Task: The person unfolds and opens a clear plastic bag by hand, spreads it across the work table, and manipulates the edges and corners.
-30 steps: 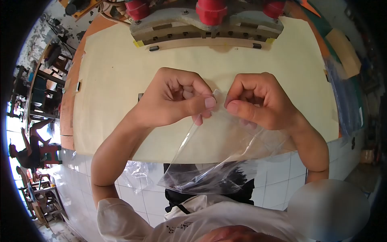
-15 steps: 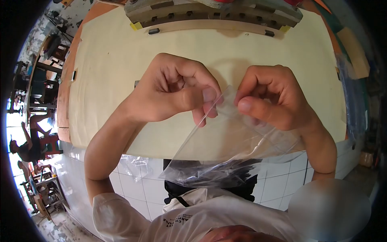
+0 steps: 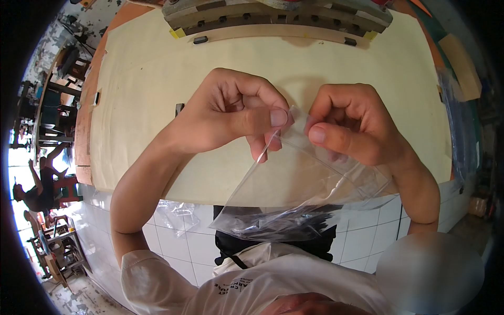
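Note:
A clear plastic sheet [image 3: 294, 178] hangs between my hands, its top corner near my fingertips and its lower part draped past the table's near edge. My left hand [image 3: 236, 113] pinches it near that corner with thumb and forefinger. Just to the right, my right hand [image 3: 354, 126] has its thumb and curled fingers closed on the sheet's upper right part. A narrow gap separates the two sets of fingertips. Whether the plastic is one layer or a bag, I cannot tell.
Pale paper covers the table [image 3: 142, 105]. A heavy metal machine [image 3: 278, 16] stands at the far edge, small black blocks [image 3: 200, 40] before it. Clear plastic [image 3: 178, 214] lies beyond the near edge. A seated person [image 3: 39, 191] is far left.
Since a second ago, the view has shifted so the machine sits higher. The gap between my hands is slightly wider, and the sheet's top corner has moved right with them.

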### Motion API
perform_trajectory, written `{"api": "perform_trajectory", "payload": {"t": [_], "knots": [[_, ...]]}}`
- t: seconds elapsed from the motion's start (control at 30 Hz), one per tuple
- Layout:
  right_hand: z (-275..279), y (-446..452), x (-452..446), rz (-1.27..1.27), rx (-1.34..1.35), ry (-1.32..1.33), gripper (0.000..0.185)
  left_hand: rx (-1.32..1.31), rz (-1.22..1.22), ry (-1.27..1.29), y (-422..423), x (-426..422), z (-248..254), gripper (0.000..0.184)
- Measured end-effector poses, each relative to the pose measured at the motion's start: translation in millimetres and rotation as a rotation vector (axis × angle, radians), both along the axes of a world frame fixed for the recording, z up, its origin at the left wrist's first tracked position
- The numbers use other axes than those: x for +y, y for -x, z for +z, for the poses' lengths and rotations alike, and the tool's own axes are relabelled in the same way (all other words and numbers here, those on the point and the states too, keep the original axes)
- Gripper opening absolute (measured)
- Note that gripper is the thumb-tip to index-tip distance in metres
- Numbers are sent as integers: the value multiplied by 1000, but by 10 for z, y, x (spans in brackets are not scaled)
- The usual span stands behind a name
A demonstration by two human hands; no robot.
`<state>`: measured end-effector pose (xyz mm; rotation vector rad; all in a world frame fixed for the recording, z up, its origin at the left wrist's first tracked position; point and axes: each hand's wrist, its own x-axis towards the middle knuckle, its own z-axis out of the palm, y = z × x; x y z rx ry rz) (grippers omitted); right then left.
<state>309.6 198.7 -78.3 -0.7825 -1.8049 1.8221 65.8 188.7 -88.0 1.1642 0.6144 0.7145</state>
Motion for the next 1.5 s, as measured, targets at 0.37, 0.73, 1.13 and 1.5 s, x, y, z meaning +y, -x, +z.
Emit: {"api": "perform_trajectory", "payload": {"t": [0.37, 0.73, 1.13, 1.5], "knots": [[7, -26, 15, 24, -10, 28, 14, -33, -9, -4, -13, 7, -49, 13], [25, -117, 44, -16, 19, -63, 14, 183, -10, -43, 12, -70, 103, 12], [47, -118, 37, -57, -38, -71, 15, 202, -28, -108, 43, -83, 109, 4], [29, -137, 54, -17, -8, -50, 15, 208, -119, -88, 87, -53, 68, 4]]}}
